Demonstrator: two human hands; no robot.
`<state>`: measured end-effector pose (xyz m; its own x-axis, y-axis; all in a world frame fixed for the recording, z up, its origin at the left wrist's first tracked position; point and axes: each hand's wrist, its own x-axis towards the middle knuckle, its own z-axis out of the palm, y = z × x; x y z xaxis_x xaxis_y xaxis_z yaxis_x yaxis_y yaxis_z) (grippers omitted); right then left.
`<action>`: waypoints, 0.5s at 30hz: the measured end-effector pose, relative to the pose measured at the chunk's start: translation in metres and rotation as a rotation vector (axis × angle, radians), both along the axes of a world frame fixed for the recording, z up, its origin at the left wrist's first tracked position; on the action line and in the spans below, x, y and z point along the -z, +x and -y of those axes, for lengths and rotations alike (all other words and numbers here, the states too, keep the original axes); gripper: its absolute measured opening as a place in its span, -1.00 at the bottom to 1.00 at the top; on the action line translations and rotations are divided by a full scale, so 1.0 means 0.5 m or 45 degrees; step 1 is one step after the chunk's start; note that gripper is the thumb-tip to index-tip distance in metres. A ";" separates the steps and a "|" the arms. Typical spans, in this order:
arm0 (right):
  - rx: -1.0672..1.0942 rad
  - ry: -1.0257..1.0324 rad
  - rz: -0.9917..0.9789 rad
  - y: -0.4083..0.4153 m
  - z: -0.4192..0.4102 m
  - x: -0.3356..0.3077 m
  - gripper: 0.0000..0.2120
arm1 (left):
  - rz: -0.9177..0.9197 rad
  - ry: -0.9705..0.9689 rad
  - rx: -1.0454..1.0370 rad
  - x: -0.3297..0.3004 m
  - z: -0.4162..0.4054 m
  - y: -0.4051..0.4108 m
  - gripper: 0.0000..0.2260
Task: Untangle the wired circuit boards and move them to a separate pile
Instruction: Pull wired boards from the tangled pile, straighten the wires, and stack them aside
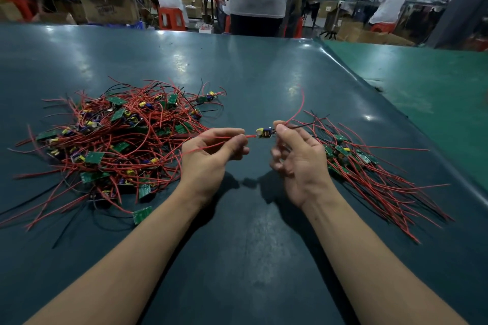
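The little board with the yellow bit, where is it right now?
In the head view, the little board hangs in the air mid-table, held by its wires between the left hand and right hand, with the tangled pile left and the sorted pile right.

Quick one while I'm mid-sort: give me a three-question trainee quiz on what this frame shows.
1. True or false: the circuit board held between the hands rests on the table.
2. Which pile has its wires lying roughly parallel: A) the tangled pile, B) the sorted pile?
3. Fill in: the left hand pinches the board's ___ wires.

Key
1. False: it hangs in the air, wires held at both ends by the left hand and right hand.
2. B.
3. Red.
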<state>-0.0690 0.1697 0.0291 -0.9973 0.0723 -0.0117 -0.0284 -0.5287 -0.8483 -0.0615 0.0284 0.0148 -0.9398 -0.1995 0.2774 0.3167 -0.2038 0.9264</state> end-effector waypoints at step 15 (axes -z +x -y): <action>-0.353 0.544 -0.399 0.007 -0.009 0.019 -0.63 | 0.404 0.393 0.287 -0.020 0.018 -0.003 -0.82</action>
<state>-0.0654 0.1739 0.0195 -0.9308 -0.2580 0.2591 -0.2216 -0.1656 -0.9610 -0.0629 0.0192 0.0248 -0.9976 -0.0093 -0.0691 -0.0545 -0.5145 0.8558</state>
